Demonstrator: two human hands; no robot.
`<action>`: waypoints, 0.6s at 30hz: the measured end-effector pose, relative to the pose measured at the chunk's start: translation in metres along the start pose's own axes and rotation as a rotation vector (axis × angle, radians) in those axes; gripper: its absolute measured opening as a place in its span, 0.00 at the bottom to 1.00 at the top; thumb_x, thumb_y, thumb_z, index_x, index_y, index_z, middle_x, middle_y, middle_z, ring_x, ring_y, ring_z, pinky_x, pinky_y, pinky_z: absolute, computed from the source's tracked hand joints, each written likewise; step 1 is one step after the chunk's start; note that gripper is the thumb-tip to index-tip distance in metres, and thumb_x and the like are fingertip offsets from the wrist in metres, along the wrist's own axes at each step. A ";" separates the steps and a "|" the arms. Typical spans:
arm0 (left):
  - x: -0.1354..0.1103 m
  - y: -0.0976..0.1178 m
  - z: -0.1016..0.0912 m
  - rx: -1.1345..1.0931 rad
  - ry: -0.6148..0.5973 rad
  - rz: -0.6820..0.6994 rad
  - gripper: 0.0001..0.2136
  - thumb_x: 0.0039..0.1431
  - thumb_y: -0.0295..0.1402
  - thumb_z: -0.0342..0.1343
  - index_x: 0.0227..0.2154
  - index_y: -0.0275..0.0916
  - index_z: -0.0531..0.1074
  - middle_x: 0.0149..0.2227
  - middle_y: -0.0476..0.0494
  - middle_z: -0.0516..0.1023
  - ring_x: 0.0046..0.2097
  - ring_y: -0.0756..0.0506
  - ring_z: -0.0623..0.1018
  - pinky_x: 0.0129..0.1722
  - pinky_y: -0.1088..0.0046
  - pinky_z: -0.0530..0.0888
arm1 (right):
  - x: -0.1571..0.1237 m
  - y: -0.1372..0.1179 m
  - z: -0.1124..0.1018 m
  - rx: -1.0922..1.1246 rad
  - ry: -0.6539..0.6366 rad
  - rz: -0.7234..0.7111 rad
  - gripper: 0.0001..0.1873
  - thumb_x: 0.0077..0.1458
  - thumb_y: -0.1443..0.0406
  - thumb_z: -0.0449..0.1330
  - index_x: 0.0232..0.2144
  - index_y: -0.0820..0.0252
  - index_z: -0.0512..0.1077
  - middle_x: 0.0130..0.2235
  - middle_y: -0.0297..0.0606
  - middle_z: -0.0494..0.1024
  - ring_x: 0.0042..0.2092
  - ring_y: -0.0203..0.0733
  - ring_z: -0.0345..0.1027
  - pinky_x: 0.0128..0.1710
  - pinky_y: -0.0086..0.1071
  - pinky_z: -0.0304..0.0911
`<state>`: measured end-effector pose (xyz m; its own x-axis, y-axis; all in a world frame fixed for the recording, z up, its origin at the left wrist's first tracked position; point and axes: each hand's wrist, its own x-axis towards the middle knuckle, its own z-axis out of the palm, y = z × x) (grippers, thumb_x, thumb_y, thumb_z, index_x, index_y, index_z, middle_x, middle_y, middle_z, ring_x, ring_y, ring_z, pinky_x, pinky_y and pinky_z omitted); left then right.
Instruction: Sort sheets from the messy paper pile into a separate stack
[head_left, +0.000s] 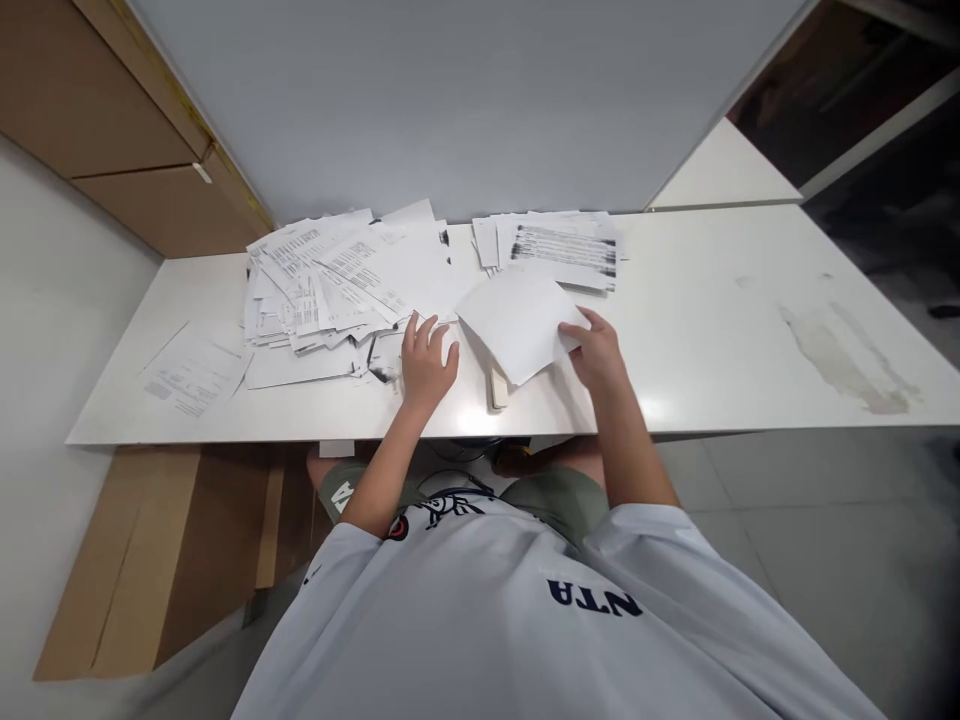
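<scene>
Between thumb and fingers, my right hand (592, 345) grips the right corner of a blank white sheet of paper (517, 322), which is raised at an angle over the table. My left hand (429, 362) is left of that sheet, palm down with its fingers apart, beside a messy heap of printed papers (337, 280). A small cream-coloured block (498, 388) lies partly under the sheet; its kind is unclear. Behind the sheet is a smaller stack of papers (562, 248) with dark smudged print on top.
The white table (697, 330) runs across in front of me and has a grey-brown stain (847, 360) at right. One printed sheet (193, 370) lies at far left. A grey panel (465, 100) stands at the back. Cardboard boxes (120, 560) are below and at the left.
</scene>
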<state>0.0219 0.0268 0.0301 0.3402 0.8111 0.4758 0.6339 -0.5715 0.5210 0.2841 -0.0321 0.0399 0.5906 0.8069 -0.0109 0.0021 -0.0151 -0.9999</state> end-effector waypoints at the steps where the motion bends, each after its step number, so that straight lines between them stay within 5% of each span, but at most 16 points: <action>1: 0.000 0.006 0.000 0.012 -0.030 0.033 0.16 0.68 0.40 0.45 0.51 0.38 0.70 0.59 0.35 0.69 0.70 0.37 0.52 0.67 0.52 0.57 | -0.002 -0.010 -0.011 -0.081 -0.014 -0.044 0.20 0.44 0.64 0.61 0.43 0.59 0.72 0.41 0.39 0.79 0.42 0.46 0.72 0.45 0.43 0.69; 5: 0.004 0.033 0.003 -0.045 -0.080 0.096 0.17 0.67 0.40 0.46 0.53 0.41 0.67 0.61 0.37 0.67 0.71 0.37 0.48 0.68 0.51 0.53 | -0.019 -0.061 -0.044 -0.372 -0.157 -0.274 0.17 0.49 0.67 0.60 0.44 0.55 0.76 0.46 0.35 0.78 0.49 0.45 0.69 0.52 0.42 0.63; 9: 0.024 0.053 0.014 -0.243 -0.145 0.029 0.28 0.64 0.42 0.52 0.64 0.44 0.52 0.67 0.38 0.57 0.70 0.39 0.52 0.66 0.55 0.58 | -0.052 -0.090 -0.064 -0.633 -0.244 -0.522 0.17 0.57 0.66 0.55 0.47 0.48 0.75 0.45 0.34 0.77 0.47 0.45 0.70 0.46 0.41 0.66; 11: 0.036 0.057 0.021 -0.373 -0.232 -0.045 0.32 0.62 0.41 0.55 0.65 0.45 0.48 0.67 0.37 0.58 0.68 0.39 0.59 0.63 0.57 0.64 | -0.068 -0.085 -0.071 -0.635 -0.205 -0.575 0.16 0.59 0.64 0.55 0.48 0.48 0.74 0.44 0.36 0.77 0.47 0.46 0.70 0.45 0.41 0.67; 14: 0.045 0.057 0.028 -0.570 -0.366 -0.096 0.25 0.62 0.36 0.54 0.61 0.42 0.57 0.59 0.38 0.69 0.60 0.40 0.71 0.58 0.59 0.70 | -0.086 -0.057 -0.073 -0.520 -0.099 -0.577 0.22 0.57 0.60 0.57 0.55 0.49 0.69 0.46 0.38 0.76 0.46 0.45 0.70 0.47 0.41 0.67; 18: 0.032 0.063 0.027 -0.726 -0.316 -0.149 0.14 0.62 0.33 0.52 0.50 0.40 0.68 0.48 0.41 0.77 0.51 0.42 0.77 0.51 0.63 0.74 | -0.098 -0.007 -0.062 -0.213 0.148 -0.395 0.36 0.53 0.53 0.61 0.62 0.50 0.59 0.48 0.40 0.74 0.46 0.44 0.71 0.48 0.42 0.68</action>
<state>0.0920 0.0202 0.0591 0.5373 0.8197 0.1986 0.1155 -0.3048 0.9454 0.2760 -0.1470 0.0486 0.6202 0.6822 0.3873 0.4062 0.1430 -0.9025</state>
